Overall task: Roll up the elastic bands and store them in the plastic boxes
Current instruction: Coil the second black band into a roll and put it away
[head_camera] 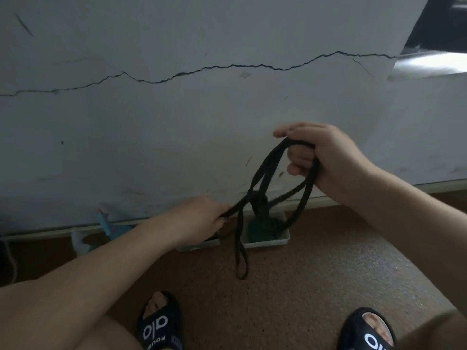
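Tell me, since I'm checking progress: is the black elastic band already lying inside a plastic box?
No, the black elastic band hangs in loose loops between the left hand and right hand, above the plastic box.

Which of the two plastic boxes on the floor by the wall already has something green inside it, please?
The right-hand plastic box, below the black elastic band. It holds something dark green, whereas the other box, mostly hidden behind the left hand, shows none.

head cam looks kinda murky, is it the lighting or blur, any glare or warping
Head view: dim, flat light with a grey cast; glare only on the shiny surface at upper right; soft overall, so the black elastic band between the left hand and right hand lacks texture; wide-angle bowing curves the wall base.
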